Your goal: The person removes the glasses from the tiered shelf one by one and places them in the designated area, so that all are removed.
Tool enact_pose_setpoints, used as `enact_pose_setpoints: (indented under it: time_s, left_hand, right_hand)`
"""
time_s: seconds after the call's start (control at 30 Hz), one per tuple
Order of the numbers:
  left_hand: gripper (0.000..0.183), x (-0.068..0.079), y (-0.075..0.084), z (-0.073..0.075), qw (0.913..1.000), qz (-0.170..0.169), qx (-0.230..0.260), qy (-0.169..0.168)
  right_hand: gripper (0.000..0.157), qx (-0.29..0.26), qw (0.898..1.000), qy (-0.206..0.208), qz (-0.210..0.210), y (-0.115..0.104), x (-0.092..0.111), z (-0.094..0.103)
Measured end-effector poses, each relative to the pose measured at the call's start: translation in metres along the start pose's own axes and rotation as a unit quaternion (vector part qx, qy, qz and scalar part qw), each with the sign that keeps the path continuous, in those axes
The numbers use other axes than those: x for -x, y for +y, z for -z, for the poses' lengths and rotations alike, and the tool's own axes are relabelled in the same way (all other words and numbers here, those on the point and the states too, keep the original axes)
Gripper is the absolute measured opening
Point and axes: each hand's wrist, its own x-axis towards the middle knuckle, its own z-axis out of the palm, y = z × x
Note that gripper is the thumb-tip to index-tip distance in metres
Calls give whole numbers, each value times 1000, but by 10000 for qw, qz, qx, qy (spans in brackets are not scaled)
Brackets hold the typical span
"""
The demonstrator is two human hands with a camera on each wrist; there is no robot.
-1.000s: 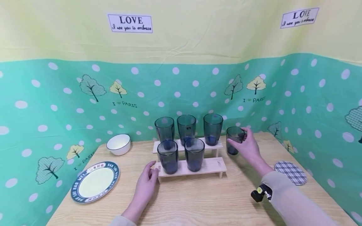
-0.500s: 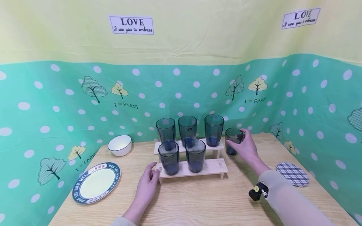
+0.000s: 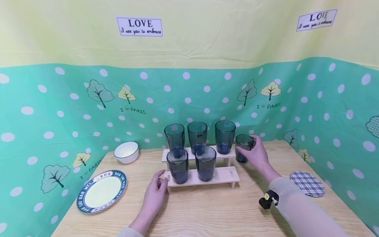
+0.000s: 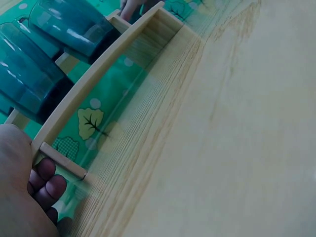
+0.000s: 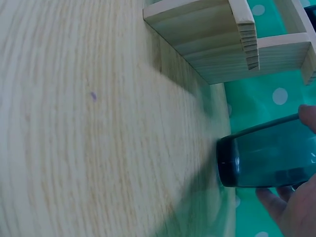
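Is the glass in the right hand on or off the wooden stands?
Off: the head view shows the right hand holding the glass beside the wooden stands.

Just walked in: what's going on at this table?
A person's right hand grips a dark glass just right of a stepped wooden rack. The left hand holds the rack's front left end. Three more glasses stand on the back shelf, two on the front shelf. A bowl and plate sit to the left, a checked mat to the right.
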Motion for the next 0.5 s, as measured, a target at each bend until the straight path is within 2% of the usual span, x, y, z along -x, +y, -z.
enact_pose_setpoints:
  time_s: [0.5]
  left_hand:
    - [49, 1, 2, 1, 10000, -4, 4, -12]
  right_hand:
    - [106, 40, 10000, -37, -2, 7, 0, -1]
